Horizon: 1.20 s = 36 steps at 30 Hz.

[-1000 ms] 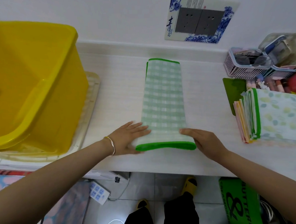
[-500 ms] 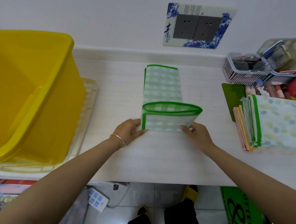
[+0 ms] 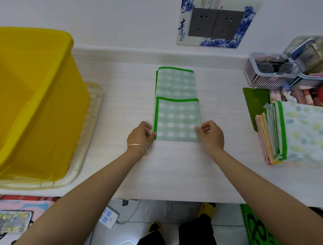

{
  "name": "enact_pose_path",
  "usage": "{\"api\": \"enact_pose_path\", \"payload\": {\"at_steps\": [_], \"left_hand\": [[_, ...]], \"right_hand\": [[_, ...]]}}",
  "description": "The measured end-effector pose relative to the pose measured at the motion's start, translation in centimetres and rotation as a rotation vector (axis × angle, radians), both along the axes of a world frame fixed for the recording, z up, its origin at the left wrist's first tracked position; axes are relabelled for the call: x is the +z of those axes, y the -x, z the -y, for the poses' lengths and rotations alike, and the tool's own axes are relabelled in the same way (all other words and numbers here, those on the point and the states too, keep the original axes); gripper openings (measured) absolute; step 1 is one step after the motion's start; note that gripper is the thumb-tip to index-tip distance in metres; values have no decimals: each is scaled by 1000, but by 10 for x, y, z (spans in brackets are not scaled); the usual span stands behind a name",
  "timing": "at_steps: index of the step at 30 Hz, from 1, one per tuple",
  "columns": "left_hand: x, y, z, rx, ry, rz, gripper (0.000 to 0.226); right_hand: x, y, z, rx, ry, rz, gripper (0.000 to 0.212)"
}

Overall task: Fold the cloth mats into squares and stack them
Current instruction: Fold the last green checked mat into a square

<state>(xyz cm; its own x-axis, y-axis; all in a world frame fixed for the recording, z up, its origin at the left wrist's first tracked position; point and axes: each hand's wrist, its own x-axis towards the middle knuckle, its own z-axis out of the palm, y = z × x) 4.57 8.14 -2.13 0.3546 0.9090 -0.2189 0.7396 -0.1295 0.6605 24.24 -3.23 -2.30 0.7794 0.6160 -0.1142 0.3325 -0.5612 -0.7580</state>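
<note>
Two folded layers show on the green-bordered checked mat (image 3: pixel 177 119); left hand (image 3: pixel 140 137) and right hand (image 3: pixel 212 135) pinch its near corners.

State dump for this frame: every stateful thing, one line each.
green checked mat: partly folded, near flap laid over, far part uncovered.
left hand: grips mat's near left corner.
right hand: pinches mat's near right corner.
stack of mats: folded, piled at right.
yellow tub: open, lidless.
wall sockets: nothing plugged in.
</note>
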Motion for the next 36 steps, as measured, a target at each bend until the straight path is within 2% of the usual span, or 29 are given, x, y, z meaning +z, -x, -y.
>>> {"api": "enact_pose_path", "payload": {"at_steps": [3,6,8,9,12,16,23,27,31,34,36], "left_hand": [[-2,4,4,-172,-242,-14,37],[-13,12,13,-595,-604,-76,54],[-22,18,22,-805,-669,-213,61],[-26,21,26,-831,-649,-261,62],[-26,21,32,-805,-519,-327,69],[-23,16,37,-762,-424,-322,86],[-18,12,37,-746,-418,-370,91],[-10,19,28,-770,-436,-382,86],[-11,33,23,-770,-461,-400,95],[-10,33,18,-773,-435,-365,87],[-6,27,13,-761,-433,-325,65]], "right_hand": [[-3,5,9,78,-50,175,30],[-15,15,26,399,-40,464,43],[-21,27,37,615,72,508,55],[-22,32,41,683,128,512,59],[-25,40,44,755,237,531,65],[-27,46,37,776,345,544,74],[-21,41,34,798,368,526,87],[-20,22,48,781,394,548,88],[-18,1,66,763,425,525,82],[-16,-6,71,766,439,503,87],[-15,-6,71,760,445,491,87]]}}
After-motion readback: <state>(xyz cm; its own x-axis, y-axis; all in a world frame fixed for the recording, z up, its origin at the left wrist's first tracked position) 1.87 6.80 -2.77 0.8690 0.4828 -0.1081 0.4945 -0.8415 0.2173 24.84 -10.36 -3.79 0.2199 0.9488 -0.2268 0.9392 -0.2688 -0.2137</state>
